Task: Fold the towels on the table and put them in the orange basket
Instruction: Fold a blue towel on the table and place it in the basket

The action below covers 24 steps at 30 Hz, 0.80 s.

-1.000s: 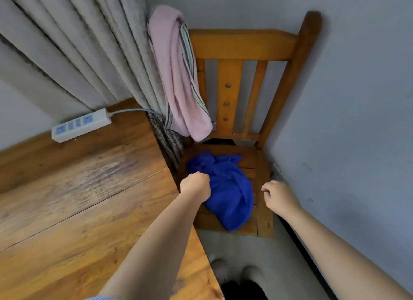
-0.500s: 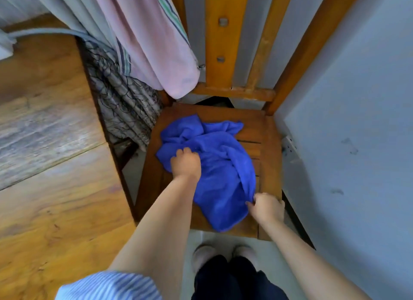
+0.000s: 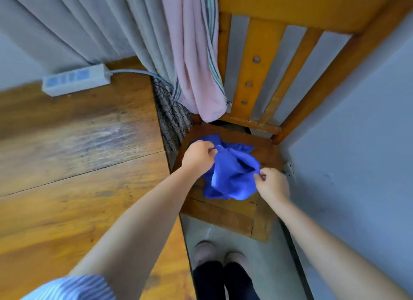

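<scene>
Your left hand (image 3: 197, 156) and right hand (image 3: 273, 184) each pinch a bunched edge of the blue towel (image 3: 231, 174), which hangs crumpled over the chair seat (image 3: 225, 212) — its lower folds hide part of the seat. No writing is readable on the blurred power strip (image 3: 76, 79). The table (image 3: 78, 165) edge runs close on the left, the wall (image 3: 357, 154) on the right — a narrow gap.

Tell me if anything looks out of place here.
Both towels sit off the table: the crumpled blue towel, gripped by the left hand and right hand, is on the chair seat; the pink towel hangs over its back.
</scene>
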Motion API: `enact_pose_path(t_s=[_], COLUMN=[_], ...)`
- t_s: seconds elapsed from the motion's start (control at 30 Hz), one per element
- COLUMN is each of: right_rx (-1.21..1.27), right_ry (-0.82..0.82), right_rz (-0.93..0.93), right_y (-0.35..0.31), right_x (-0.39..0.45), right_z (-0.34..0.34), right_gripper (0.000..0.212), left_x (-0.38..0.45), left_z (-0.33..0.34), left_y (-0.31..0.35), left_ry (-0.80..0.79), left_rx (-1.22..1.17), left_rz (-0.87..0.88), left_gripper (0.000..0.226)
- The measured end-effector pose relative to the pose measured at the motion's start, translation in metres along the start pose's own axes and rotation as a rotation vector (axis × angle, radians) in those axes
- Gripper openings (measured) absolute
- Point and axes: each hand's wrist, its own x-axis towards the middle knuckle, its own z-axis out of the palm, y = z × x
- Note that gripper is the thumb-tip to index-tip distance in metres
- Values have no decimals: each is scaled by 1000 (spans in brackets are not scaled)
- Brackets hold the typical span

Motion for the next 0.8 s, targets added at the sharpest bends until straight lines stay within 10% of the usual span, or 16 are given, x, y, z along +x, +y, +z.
enact_pose_path(t_s=[0.37, 0.8], right_rx=[114, 419], right_ry=[297, 457], right_rz=[-573, -1097], right_y=[-167, -406], right_x=[-58, -204], right_z=[-164, -202], right_gripper=[24, 22], left_x=[-146, -307], left_z=[-185, -359], left_y=[6, -69], left_ry=[643, 1219], left_rx=[-445, -1341], left_rz=[-168, -164], left_gripper=[28, 25])
